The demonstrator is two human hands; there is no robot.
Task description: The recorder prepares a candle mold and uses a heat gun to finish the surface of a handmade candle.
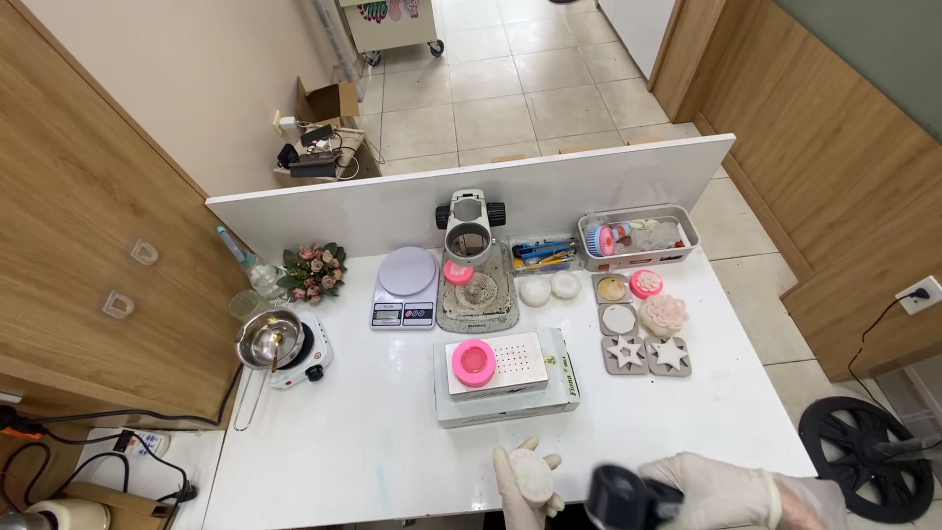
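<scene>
Both hands wear pale gloves at the table's front edge. My left hand (515, 476) is turned palm up and cradles a white round cast piece (535, 474). To its right, my right hand (721, 489) grips a black blurred tool (616, 498), which points toward the left hand. Just beyond the hands, a pink round mould (473, 362) sits on a white perforated box (515, 361) that lies on a larger flat carton (559, 388).
On the white table (363, 432): a hotplate with a steel pot (270, 339), a kitchen scale (405, 285), a small press (470, 231) on a tray, two white round casts (549, 288), grey coasters with star shapes (646, 353), a white basket (638, 236), flowers (314, 270). A white divider panel (549, 186) runs along the back.
</scene>
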